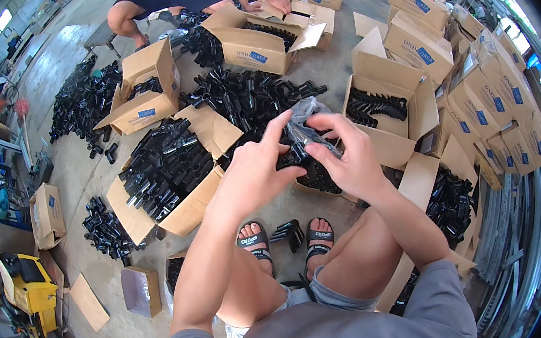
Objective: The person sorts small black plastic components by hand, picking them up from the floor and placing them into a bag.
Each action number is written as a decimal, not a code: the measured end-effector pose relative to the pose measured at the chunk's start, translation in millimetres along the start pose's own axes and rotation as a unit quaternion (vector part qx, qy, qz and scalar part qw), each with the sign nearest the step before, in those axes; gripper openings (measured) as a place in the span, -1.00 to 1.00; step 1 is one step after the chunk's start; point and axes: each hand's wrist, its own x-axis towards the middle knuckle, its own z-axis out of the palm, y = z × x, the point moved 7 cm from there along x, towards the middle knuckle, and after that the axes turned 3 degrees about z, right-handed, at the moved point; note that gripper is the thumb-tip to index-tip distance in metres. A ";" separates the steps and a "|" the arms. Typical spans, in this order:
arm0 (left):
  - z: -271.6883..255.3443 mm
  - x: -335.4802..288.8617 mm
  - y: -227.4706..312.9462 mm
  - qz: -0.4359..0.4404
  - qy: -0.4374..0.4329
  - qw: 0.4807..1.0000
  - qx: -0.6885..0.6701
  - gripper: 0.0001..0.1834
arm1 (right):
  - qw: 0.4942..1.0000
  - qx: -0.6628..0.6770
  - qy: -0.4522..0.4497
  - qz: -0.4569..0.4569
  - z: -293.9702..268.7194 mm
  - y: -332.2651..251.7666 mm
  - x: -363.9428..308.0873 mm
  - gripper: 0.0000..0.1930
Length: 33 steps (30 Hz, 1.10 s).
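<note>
In front of my knees, both hands meet at a clear plastic bag (308, 108) with a short black tubular piece (295, 152) at its lower left. My left hand (252, 170) has thumb and forefinger curled around the bag's left side and the black piece. On the other side, my right hand (354, 154) pinches the plastic between thumb and fingers. Part of what the bag contains is hidden by the fingers and glare. Just beyond lies a heap of black tubular pieces (242, 99). More pieces (286, 234) lie on the floor between my feet.
An open carton (408, 143) with black parts in rows stands right; another (195, 197) overflows at left. Stacked cartons (486, 101) line the right side. A co-worker's hand (278, 2) reaches to a far carton. A yellow machine (31, 290) stands left, metal profiles (525, 233) right.
</note>
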 end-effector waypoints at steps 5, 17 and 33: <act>5.0 8.5 -26.5 -0.092 0.060 0.972 -0.207 -0.54 | 0.927 0.247 -0.178 0.219 21.6 33.1 -9.2 -0.44; 42.1 -1.0 -35.8 -0.267 0.044 0.843 -0.465 -0.56 | 0.942 0.186 -0.065 0.270 -0.6 38.7 -5.0 -0.53; 26.4 5.6 -1.9 -0.062 0.189 0.918 -0.344 -0.68 | 0.885 0.417 -0.087 0.188 -10.4 38.8 -7.4 -0.55</act>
